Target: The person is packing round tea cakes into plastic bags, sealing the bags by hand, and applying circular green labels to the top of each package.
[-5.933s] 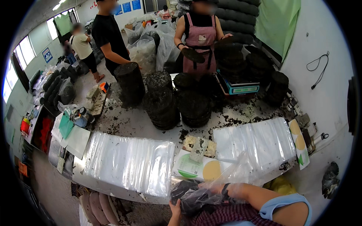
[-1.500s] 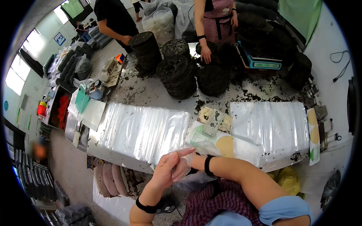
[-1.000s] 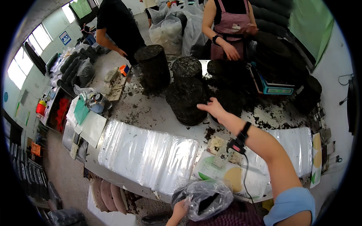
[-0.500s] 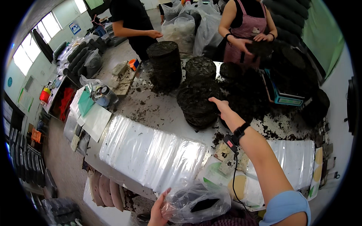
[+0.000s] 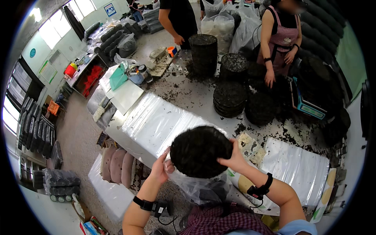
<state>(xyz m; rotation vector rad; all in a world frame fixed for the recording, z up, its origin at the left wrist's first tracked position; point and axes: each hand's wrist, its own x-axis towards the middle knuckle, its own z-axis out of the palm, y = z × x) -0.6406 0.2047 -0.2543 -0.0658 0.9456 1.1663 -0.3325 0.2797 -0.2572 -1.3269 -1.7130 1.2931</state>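
Fingers on the right hand (image 5: 237,159) are spread wide and clamped on the edge of a dark round disc (image 5: 201,152), while the left hand (image 5: 159,170) grips the clear bag (image 5: 201,187) at the disc's other side. Half a second ago the right was out at the stack (image 5: 230,98) on the tabletop (image 5: 188,87); now the disc's up over the bag. Both forearms (image 5: 274,191) angle inward.

Left windows (image 5: 53,33) glare white; plastic sheets (image 5: 156,123) shine; edges curve into black
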